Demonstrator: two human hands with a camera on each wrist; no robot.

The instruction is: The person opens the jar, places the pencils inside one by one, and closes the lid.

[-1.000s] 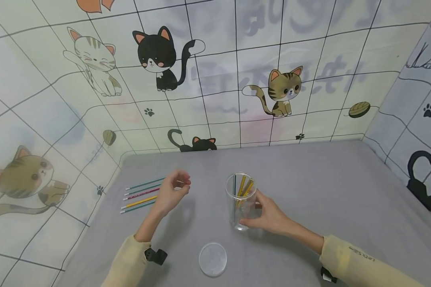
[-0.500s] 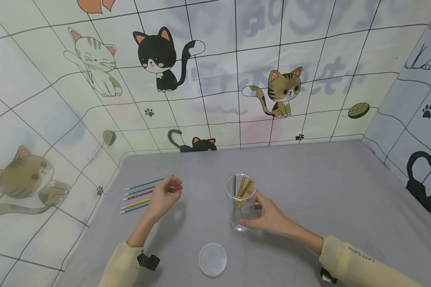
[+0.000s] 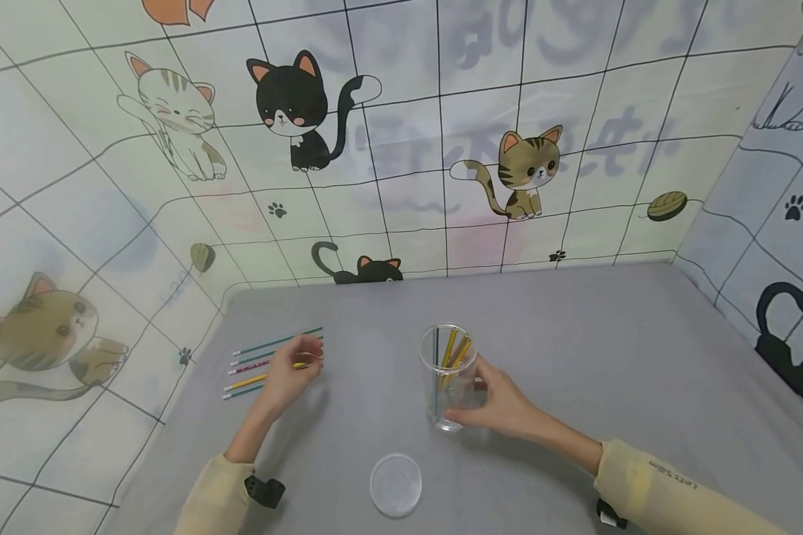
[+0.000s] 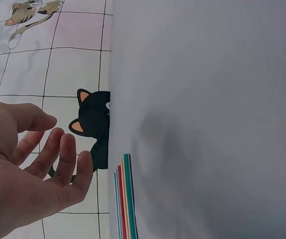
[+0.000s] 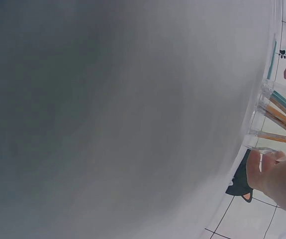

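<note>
Above a row of several pencils (image 3: 244,383), teal, red and yellow, my left hand (image 3: 293,375) hovers with loosely bent fingers. The left wrist view shows nothing between the thumb and fingers of that hand (image 4: 48,169), and the pencils (image 4: 125,199) lie on the table beyond it. My right hand (image 3: 505,405) grips the side of a tall clear cup (image 3: 442,405) standing upright. Inside lean yellow pencils (image 3: 449,348) and a teal one. At the edge of the right wrist view, my right hand (image 5: 274,179) is against the cup's wall, with the pencils (image 5: 282,119) showing through.
A round clear lid (image 3: 395,485) lies flat on the grey tablecloth (image 3: 575,334), in front of the cup. Walls of cat-patterned cloth (image 3: 408,148) enclose the table at the back and both sides.
My left hand has moved left and slightly down, from the pencils' right ends to over them. The right hand and the cup have stayed in place.
</note>
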